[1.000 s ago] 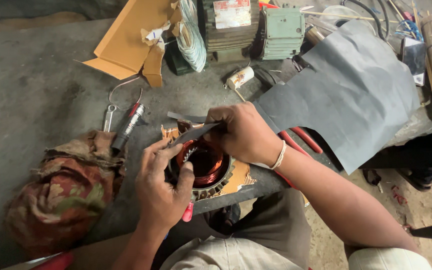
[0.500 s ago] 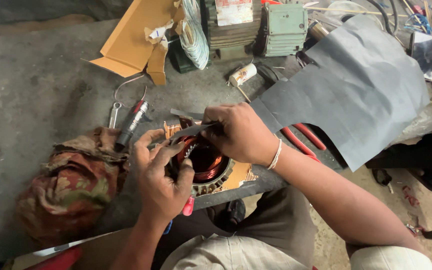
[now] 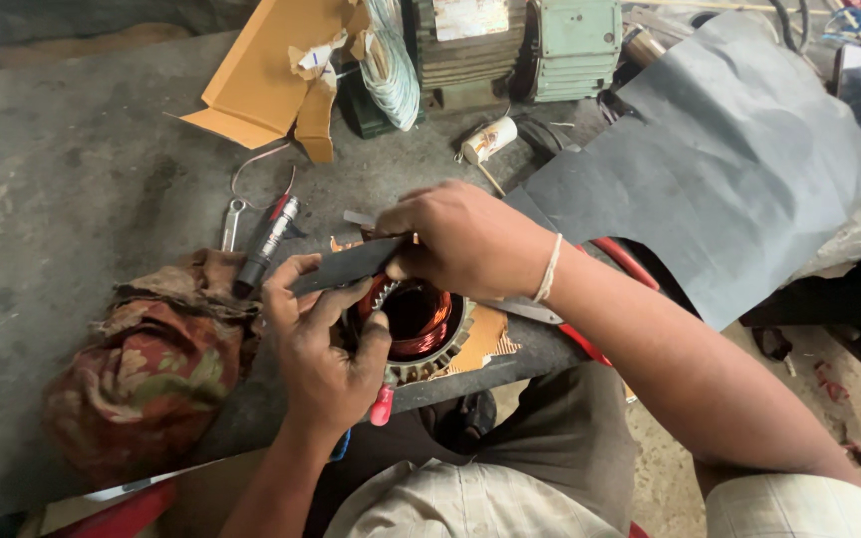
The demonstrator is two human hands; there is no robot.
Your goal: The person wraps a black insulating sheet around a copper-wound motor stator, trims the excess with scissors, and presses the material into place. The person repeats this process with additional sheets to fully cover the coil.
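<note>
A round metal stator with copper-coloured windings (image 3: 416,324) is steadied at the near edge of the grey worktop (image 3: 82,179) by the left hand (image 3: 326,349), its fingers curled over the rim. A dark grey strip of sheet material (image 3: 346,267) is pinched in the grip of the right hand (image 3: 465,239) above the stator, its free end touched by the left fingers. A crumpled patterned cloth (image 3: 151,369) lies just beside the left hand, and a large grey sheet (image 3: 729,169) is spread behind the right forearm.

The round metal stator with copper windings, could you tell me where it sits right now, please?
In the head view, the round metal stator with copper windings sits at the workbench's near edge, under the right hand, beside the left hand, right of the patterned cloth.
</note>
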